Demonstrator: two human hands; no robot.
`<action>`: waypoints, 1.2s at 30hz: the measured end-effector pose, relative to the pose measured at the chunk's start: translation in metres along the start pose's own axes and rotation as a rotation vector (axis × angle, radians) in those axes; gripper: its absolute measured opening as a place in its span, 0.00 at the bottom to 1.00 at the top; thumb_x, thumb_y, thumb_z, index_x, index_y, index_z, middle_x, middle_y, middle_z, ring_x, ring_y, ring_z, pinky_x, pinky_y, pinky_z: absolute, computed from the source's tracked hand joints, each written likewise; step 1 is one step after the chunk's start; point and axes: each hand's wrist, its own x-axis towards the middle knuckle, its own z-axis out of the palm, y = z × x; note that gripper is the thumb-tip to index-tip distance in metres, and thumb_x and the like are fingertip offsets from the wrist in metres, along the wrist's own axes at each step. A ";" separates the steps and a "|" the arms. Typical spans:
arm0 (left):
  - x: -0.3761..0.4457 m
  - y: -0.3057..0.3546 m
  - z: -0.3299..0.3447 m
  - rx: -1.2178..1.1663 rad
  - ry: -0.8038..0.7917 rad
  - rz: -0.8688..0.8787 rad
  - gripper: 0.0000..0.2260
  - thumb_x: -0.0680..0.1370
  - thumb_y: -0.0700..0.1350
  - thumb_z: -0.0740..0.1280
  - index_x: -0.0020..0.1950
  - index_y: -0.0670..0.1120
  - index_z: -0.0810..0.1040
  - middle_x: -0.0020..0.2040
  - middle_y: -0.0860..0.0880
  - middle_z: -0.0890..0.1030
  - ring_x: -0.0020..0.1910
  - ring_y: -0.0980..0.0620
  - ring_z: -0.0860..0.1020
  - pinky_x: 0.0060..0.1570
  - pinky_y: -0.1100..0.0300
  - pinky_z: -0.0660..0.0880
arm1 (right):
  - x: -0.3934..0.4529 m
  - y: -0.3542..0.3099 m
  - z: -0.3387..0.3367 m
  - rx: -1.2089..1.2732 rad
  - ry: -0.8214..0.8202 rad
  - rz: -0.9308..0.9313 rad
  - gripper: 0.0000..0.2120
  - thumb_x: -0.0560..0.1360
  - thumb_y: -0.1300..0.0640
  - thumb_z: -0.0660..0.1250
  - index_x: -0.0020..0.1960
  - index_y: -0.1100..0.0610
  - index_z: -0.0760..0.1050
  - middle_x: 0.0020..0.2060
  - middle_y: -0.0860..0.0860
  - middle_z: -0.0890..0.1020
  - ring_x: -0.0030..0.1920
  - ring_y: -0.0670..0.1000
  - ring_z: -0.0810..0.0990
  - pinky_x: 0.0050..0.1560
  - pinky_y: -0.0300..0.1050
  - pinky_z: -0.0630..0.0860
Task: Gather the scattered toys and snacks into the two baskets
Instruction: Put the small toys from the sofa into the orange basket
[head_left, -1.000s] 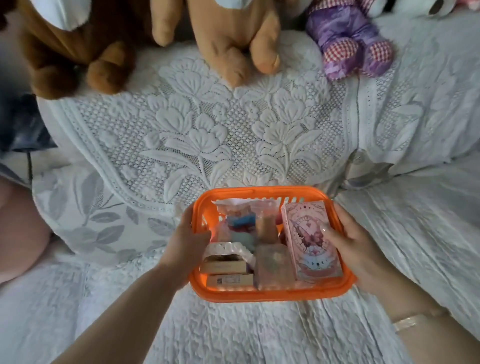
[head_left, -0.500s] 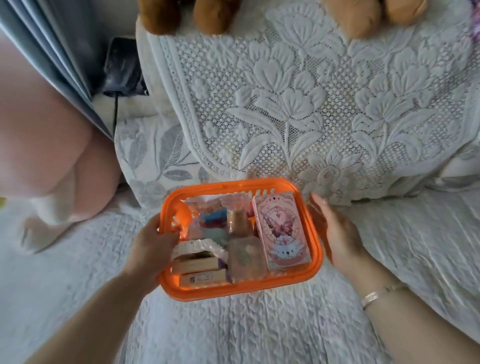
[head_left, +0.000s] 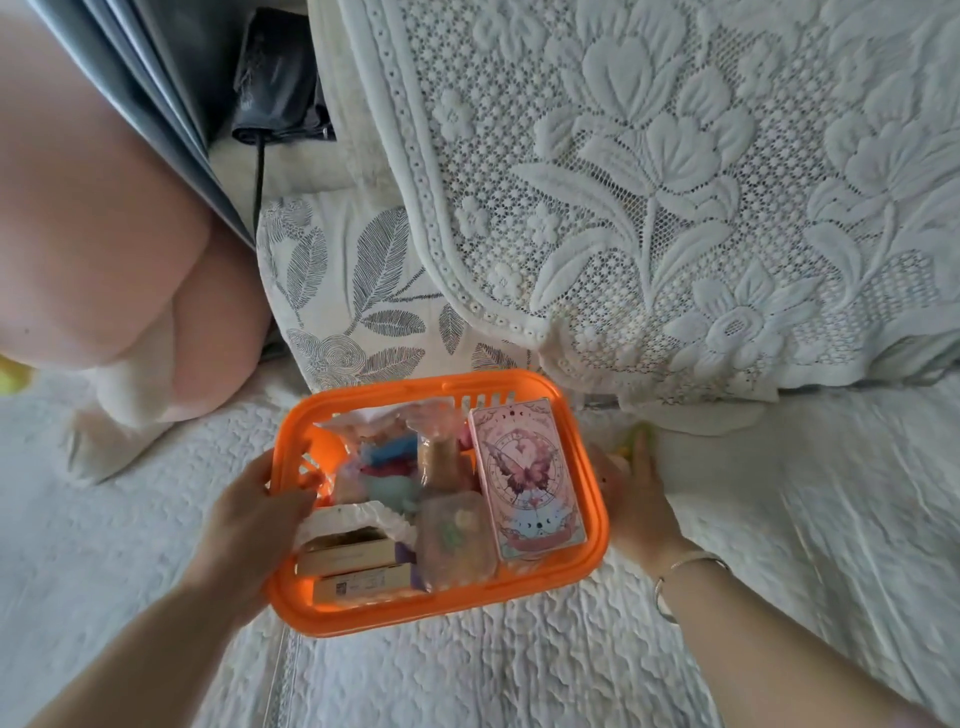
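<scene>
An orange plastic basket (head_left: 597, 499) sits low in the middle of the view over a white quilted bed cover. It holds a pink box with a butterfly print (head_left: 527, 483), clear snack packets (head_left: 457, 535), two small tan boxes (head_left: 358, 569) and a white frilled item (head_left: 353, 519). My left hand (head_left: 249, 519) grips the basket's left rim, thumb over the edge. My right hand (head_left: 636, 499) lies beside the right wall with its fingers straight; whether it touches the wall I cannot tell. A small yellow-green thing (head_left: 638, 435) peeks out at its fingertips.
A white lace-covered cushion (head_left: 675, 182) rises behind the basket, with a leaf-print pillow (head_left: 353, 291) to its left. A large pink and white plush (head_left: 104, 249) fills the left side. A black object with a cable (head_left: 278, 78) and a grey curtain (head_left: 130, 78) are at the top left.
The view has swung left and down, so the plush toys at the top are gone. My right hand has come off the basket's right rim and now lies straight beside it.
</scene>
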 end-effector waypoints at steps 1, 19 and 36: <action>0.001 -0.001 0.000 0.006 0.008 0.001 0.12 0.79 0.35 0.67 0.51 0.54 0.80 0.45 0.43 0.85 0.41 0.40 0.84 0.37 0.45 0.82 | 0.005 0.004 0.005 0.012 -0.003 -0.001 0.29 0.78 0.50 0.60 0.76 0.43 0.54 0.77 0.52 0.53 0.77 0.61 0.44 0.69 0.57 0.64; -0.030 0.042 0.064 -0.043 -0.134 0.036 0.17 0.78 0.30 0.64 0.50 0.53 0.79 0.44 0.43 0.84 0.39 0.43 0.84 0.34 0.50 0.81 | -0.060 -0.060 -0.178 0.252 0.488 -0.465 0.25 0.71 0.73 0.64 0.65 0.57 0.74 0.78 0.50 0.47 0.74 0.43 0.58 0.44 0.23 0.72; -0.136 0.142 0.198 -0.024 -0.423 0.188 0.17 0.75 0.27 0.64 0.53 0.47 0.81 0.34 0.48 0.84 0.30 0.53 0.81 0.33 0.57 0.77 | -0.105 -0.042 -0.295 -0.186 0.182 -0.565 0.23 0.72 0.69 0.57 0.63 0.51 0.70 0.77 0.48 0.57 0.77 0.46 0.44 0.76 0.53 0.45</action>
